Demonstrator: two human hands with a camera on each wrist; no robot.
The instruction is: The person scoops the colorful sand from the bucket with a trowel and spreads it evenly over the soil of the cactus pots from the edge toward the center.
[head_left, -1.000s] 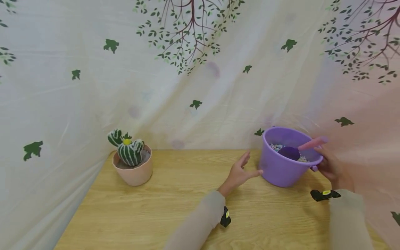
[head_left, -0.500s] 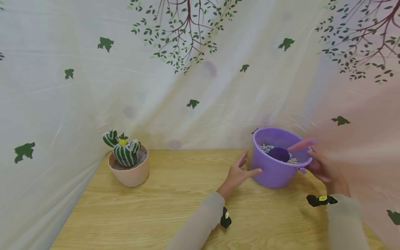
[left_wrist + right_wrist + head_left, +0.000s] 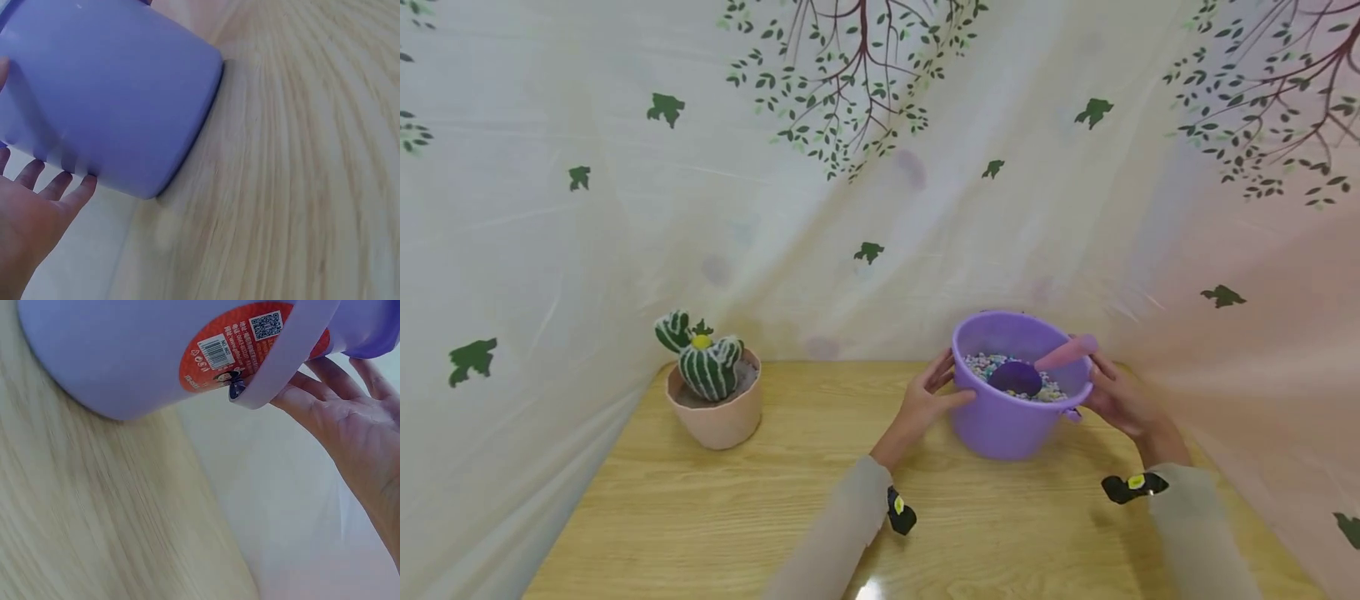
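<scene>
A purple bucket (image 3: 1009,429) stands upright on the wooden table between both hands. Small multicoloured pebbles (image 3: 981,365) line its inside. A toy shovel with a dark purple scoop (image 3: 1015,378) and a pink handle (image 3: 1066,352) leans in it, the handle across the right rim. My left hand (image 3: 921,408) touches the bucket's left wall, thumb at the front; in the left wrist view its extended fingertips press the wall. My right hand (image 3: 1120,404) lies against the right side below the rim, fingers partly hidden behind the bucket. The lilac carrying handle (image 3: 300,350) hangs beside those fingers.
A knitted cactus (image 3: 709,371) in a peach pot (image 3: 722,425) stands at the table's left. A white cloth (image 3: 805,208) printed with branches and leaves hangs behind and beside the table (image 3: 737,517). A red label (image 3: 206,347) is on the bucket's wall.
The bucket, with the shovel in it, has slid left along the table together with the right hand. The left hand, formerly beside it, has shifted left and now rests against its wall.
</scene>
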